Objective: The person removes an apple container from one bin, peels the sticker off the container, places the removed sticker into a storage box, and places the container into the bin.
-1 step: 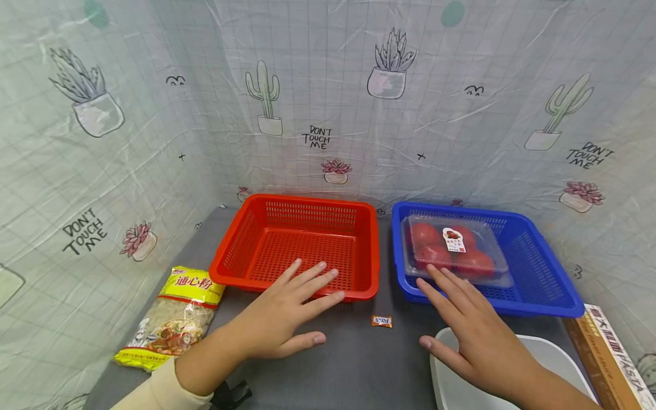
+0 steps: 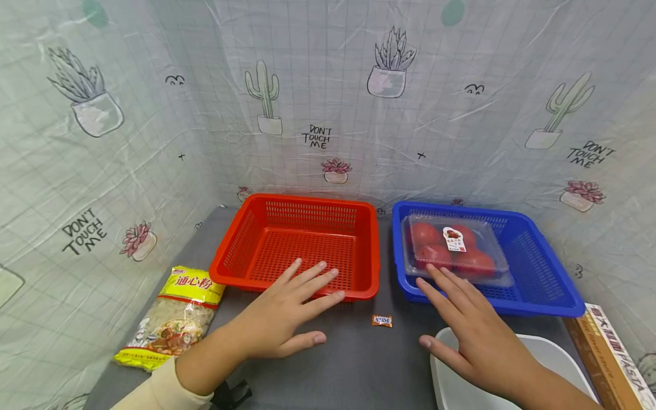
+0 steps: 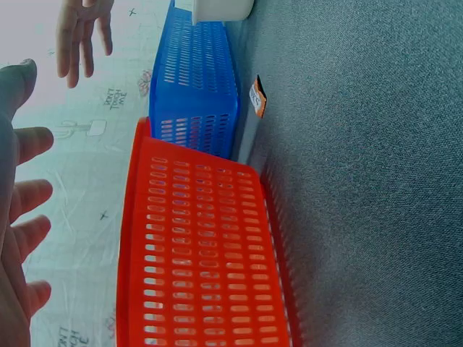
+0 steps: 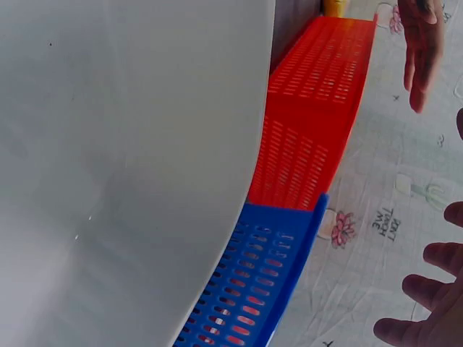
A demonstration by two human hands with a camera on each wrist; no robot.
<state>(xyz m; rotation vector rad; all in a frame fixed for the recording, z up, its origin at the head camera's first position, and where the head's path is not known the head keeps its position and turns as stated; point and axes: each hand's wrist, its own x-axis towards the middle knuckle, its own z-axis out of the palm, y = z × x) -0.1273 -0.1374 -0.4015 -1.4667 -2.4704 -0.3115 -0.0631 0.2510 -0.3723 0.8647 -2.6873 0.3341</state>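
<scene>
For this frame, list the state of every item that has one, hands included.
Red basket: upright, empty.
Blue basket: upright, holds the tomato box.
Tomato box: lid closed, four tomatoes inside.
Macaroni bag: lying flat, sealed.
Sachet: flat on the table.
White tub: upright.
Left hand: open, fingers spread.
Right hand: open, fingers spread.

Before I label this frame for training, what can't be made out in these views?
- Head view: the print on the small orange sachet is too small to read.
- Head view: the white tub is partly covered by the right hand and cut off by the bottom edge.
- Head view: the pasta box runs off the right corner.
- Right wrist view: the tub fills most of the frame, hiding the blue basket's inside.
- Left wrist view: the tomato pack is hidden behind the basket walls.
</scene>
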